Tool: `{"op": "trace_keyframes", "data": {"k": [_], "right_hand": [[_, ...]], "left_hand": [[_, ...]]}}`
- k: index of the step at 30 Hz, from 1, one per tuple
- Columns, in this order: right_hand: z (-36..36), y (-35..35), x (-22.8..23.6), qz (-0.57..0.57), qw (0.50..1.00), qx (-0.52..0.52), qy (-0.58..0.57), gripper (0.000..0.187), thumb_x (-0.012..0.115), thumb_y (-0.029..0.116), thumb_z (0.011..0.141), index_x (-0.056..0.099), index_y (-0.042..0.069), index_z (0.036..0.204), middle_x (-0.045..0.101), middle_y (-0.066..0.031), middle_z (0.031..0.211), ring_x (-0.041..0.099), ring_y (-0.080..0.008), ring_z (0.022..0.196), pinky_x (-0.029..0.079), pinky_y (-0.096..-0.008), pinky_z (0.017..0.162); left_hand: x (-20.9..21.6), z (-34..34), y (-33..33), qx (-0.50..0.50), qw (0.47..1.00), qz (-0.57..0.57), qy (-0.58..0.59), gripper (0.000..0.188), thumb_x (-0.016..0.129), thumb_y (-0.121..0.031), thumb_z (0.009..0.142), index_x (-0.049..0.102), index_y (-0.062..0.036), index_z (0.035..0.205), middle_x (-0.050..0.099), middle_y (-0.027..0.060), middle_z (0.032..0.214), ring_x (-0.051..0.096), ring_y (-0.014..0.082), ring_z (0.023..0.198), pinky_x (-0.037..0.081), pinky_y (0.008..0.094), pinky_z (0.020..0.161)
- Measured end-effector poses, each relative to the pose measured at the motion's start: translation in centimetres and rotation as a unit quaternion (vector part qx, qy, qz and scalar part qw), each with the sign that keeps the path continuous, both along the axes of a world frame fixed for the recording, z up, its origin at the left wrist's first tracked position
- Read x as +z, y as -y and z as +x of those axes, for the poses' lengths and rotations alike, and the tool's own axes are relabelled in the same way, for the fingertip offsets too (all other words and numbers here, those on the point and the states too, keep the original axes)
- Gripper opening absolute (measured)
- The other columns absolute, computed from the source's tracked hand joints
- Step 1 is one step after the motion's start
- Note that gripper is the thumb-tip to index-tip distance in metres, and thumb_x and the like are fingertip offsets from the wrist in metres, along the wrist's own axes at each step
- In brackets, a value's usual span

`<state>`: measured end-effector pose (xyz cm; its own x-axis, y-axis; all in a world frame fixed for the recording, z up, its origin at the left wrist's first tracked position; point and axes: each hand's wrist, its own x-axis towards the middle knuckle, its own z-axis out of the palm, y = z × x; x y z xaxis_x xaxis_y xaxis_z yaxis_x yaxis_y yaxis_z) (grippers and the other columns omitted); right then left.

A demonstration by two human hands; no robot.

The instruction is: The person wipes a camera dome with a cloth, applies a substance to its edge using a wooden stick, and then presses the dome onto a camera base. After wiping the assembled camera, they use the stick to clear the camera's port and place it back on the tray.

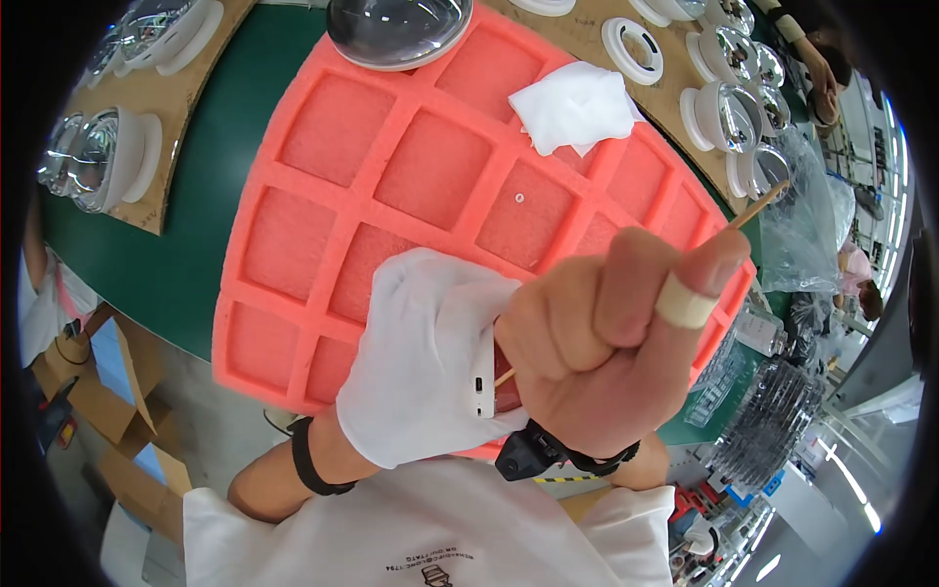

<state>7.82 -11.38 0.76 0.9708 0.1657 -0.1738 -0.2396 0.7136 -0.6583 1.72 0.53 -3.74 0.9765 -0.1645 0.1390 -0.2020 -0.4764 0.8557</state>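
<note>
My left hand (421, 342), in a white glove, is closed around a small white device (482, 386) with a port in its narrow side. Most of that device is hidden by the glove and my other hand. My right hand (606, 333) is bare, with a tan bandage around one finger, and pinches a thin wooden stick (758, 207). One end of the stick points up and right; its lower part runs down beside the device, and I cannot tell whether it touches. Both hands are over a pink foam tray (364, 210) with square pockets.
One pocket holds a tiny white ring (519, 198). A white cloth (577, 106) and a glossy dome (399, 31) lie on the tray's far side. White-based domes stand on cardboard at left (147, 201) and right. Plastic bags (797, 225) and another person's hand (824, 93) are at right.
</note>
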Motion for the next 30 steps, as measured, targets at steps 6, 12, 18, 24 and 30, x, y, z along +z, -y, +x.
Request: {"op": "trace_keyframes", "data": {"k": [6, 12, 18, 24, 30], "right_hand": [[0.5, 1.0, -1.3, -0.028, 0.991, 0.098, 0.087, 0.046, 0.029, 0.051, 0.108, 0.060, 0.018, 0.096, 0.026, 0.0057, 0.051, 0.019, -0.0089, 0.038, 0.016, -0.0276, 0.037], [-1.4, 2.8, -2.1, -0.013, 0.955, 0.230, 0.186, 0.042, 0.029, 0.045, 0.109, 0.066, 0.032, 0.122, 0.028, 0.0053, 0.051, 0.026, -0.0085, 0.039, 0.021, -0.0266, 0.038], [-0.6, -0.6, -1.3, 0.067, 0.988, 0.062, 0.121, 0.056, 0.021, 0.052, 0.108, 0.038, 0.010, 0.075, 0.022, 0.0054, 0.048, 0.017, -0.0065, 0.036, 0.015, -0.0250, 0.034], [-1.1, 1.2, -1.4, 0.054, 0.986, 0.106, 0.120, 0.061, 0.025, 0.058, 0.106, 0.032, 0.011, 0.068, 0.028, 0.0041, 0.049, 0.019, -0.0084, 0.037, 0.015, -0.0279, 0.035], [-0.3, 0.7, -0.3, -0.027, 0.981, 0.158, 0.109, 0.061, 0.029, 0.060, 0.105, 0.034, 0.011, 0.068, 0.028, 0.0037, 0.048, 0.018, -0.0106, 0.036, 0.012, -0.0312, 0.037]], "left_hand": [[0.0, 0.3, -0.3, -0.009, 1.000, -0.018, -0.005, 0.066, 0.087, -0.019, 0.058, 0.055, -0.0109, 0.115, 0.055, 0.0059, 0.105, 0.051, 0.0291, 0.096, 0.037, 0.0432, 0.089], [-0.2, 0.2, -0.1, 0.006, 0.998, -0.053, 0.024, 0.064, 0.086, -0.019, 0.059, 0.054, -0.0118, 0.114, 0.055, 0.0055, 0.103, 0.050, 0.0279, 0.094, 0.037, 0.0436, 0.088], [-1.6, 0.0, 0.2, 0.022, 0.997, -0.016, 0.066, 0.064, 0.085, -0.018, 0.062, 0.052, -0.0103, 0.116, 0.055, 0.0060, 0.105, 0.052, 0.0273, 0.093, 0.037, 0.0435, 0.090], [-0.5, 0.1, -0.5, -0.066, 0.997, -0.007, -0.030, 0.058, 0.081, -0.016, 0.066, 0.052, -0.0098, 0.116, 0.054, 0.0062, 0.103, 0.053, 0.0268, 0.093, 0.037, 0.0428, 0.091], [-1.4, 0.0, 0.1, -0.016, 0.999, -0.010, 0.045, 0.054, 0.079, -0.015, 0.069, 0.053, -0.0089, 0.116, 0.054, 0.0078, 0.103, 0.052, 0.0281, 0.094, 0.038, 0.0433, 0.092]]}}
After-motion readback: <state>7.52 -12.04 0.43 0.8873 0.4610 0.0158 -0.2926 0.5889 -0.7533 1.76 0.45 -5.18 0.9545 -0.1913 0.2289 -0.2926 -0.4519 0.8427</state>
